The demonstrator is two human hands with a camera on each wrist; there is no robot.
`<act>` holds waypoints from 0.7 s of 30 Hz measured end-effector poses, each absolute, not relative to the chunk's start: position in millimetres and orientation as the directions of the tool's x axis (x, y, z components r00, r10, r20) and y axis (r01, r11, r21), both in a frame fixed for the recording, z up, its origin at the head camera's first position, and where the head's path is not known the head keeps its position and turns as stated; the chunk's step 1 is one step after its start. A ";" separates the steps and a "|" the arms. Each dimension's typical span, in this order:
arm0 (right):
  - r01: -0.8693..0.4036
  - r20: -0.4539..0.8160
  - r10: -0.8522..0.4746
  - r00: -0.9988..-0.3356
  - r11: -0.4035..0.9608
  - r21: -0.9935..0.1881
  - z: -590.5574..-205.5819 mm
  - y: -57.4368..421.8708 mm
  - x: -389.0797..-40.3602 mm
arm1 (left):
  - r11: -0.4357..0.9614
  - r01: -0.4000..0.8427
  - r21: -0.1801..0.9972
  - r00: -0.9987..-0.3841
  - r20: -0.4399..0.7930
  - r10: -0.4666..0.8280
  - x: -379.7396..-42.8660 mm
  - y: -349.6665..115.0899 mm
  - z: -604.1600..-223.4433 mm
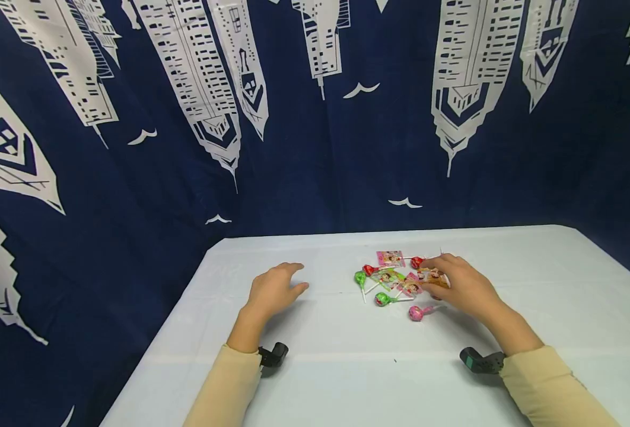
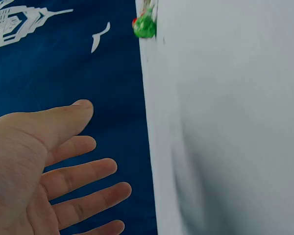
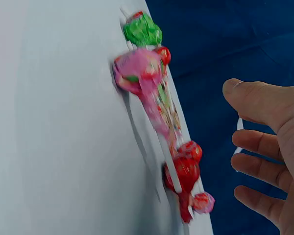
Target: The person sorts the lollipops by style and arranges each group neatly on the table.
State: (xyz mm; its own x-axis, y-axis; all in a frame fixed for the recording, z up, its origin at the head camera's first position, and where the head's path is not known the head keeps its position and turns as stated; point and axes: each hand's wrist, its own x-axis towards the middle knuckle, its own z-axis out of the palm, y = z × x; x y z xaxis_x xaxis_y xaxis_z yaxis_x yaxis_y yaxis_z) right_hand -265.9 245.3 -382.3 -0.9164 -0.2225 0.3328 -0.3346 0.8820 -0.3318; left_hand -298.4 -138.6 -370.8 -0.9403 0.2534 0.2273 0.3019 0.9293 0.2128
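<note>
Over the right side of a small pile of sweets, my right hand (image 1: 464,284) hovers with thumb and fingers spread, holding nothing. Nearest to it are an orange-brown packet (image 1: 431,276), partly hidden by the fingers, and a red lollipop (image 1: 416,262). A pink lollipop (image 3: 139,71) lies at the pile's near side. To the left are green lollipops (image 1: 382,299) and another red lollipop (image 1: 368,270), among flat pink packets (image 1: 390,258) and a green packet (image 1: 390,277). My left hand (image 1: 274,290) is held above the table left of the pile, fingers apart, nothing in it.
A white cloth covers the table (image 1: 336,379), its far edge just behind the sweets. Behind it hangs a dark blue curtain (image 1: 304,196) printed with white buildings and birds. Black wrist devices (image 1: 483,360) sit at both sleeve cuffs.
</note>
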 end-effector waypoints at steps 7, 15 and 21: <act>-0.405 0.340 -0.264 -0.903 0.787 -0.465 -385.4 235.0 -271.9 | 0.879 0.339 0.335 -0.936 0.217 0.277 -307.5 -116.9 -374.7; -0.470 0.292 -0.369 -0.882 0.644 -0.604 -390.0 213.8 -285.5 | 0.829 0.332 0.450 -0.943 0.186 0.276 -320.9 -82.9 -376.4; -0.395 0.172 -0.394 -0.903 0.601 -0.695 -393.2 199.9 -293.2 | 0.768 0.325 0.552 -0.946 0.178 0.272 -328.8 -59.9 -384.0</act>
